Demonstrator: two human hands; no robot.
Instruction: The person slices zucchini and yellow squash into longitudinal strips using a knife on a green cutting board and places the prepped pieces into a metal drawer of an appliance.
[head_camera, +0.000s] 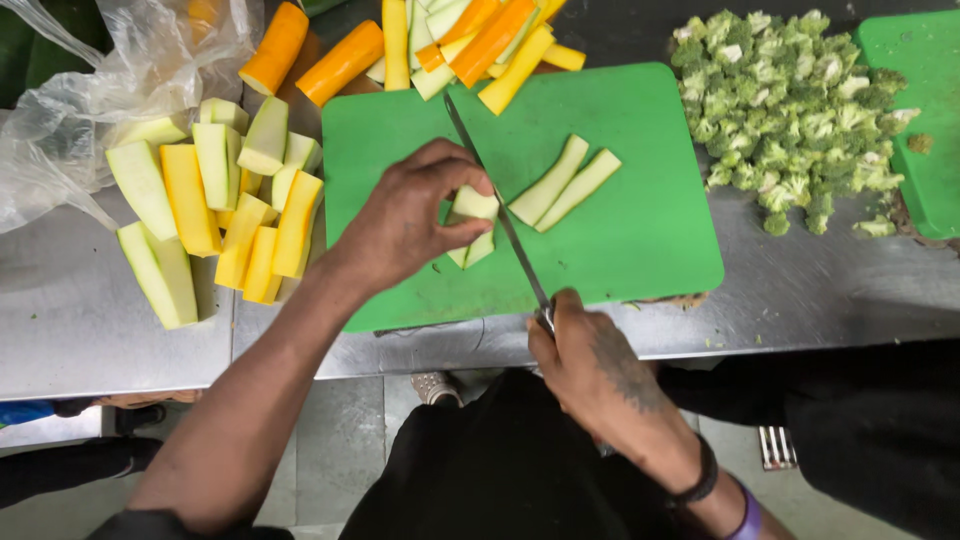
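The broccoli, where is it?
In the head view, the broccoli is piled on the metal table at the upper right, between the big green cutting board and another green board.

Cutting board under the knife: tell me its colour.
The cutting board is plain bright green, seen best in the head view.

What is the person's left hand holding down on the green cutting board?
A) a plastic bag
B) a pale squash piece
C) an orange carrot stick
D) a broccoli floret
B: the left hand pinches a pale squash piece beside the knife blade on the cutting board.
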